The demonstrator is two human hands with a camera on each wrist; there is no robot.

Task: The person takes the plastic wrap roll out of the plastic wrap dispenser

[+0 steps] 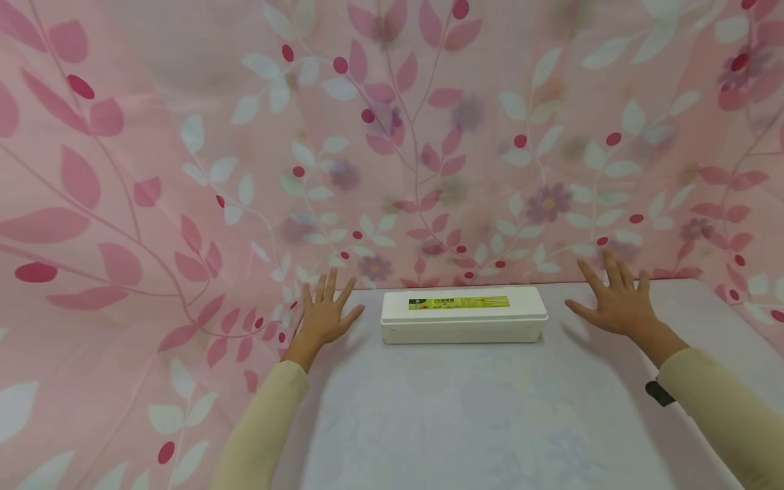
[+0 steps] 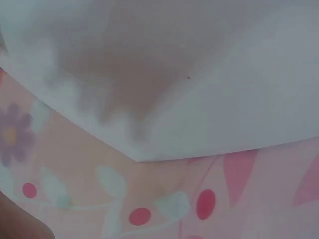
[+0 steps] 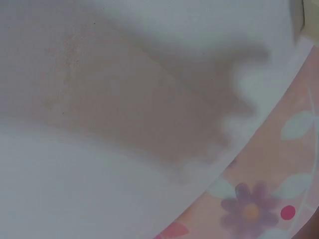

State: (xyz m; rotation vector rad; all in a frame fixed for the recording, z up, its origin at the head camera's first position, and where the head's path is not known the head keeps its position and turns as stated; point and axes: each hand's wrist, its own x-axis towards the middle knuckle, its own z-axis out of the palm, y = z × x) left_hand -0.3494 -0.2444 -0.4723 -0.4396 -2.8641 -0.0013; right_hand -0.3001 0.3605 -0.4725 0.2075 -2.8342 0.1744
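Observation:
A long white lidded box [image 1: 464, 331] with a yellow-green label [image 1: 459, 303] on its lid lies near the far edge of the table. To its left, my left hand [image 1: 324, 316] is held with fingers spread and nothing in it. My right hand [image 1: 621, 306] is on the other side of the box, its fingers also spread and holding nothing. Both hands are apart from the box. In the left wrist view a blurred hand shadow falls on the table corner. The right wrist view shows another hand shadow, with a bit of the box [image 3: 311, 20] at the top right.
A pale cloth with faint patterns covers the table [image 1: 465, 422]. Pink curtains [image 1: 416, 150] printed with leaves, berries and flowers hang behind it and along both sides. A small dark object [image 1: 660, 393] shows at the right sleeve's cuff.

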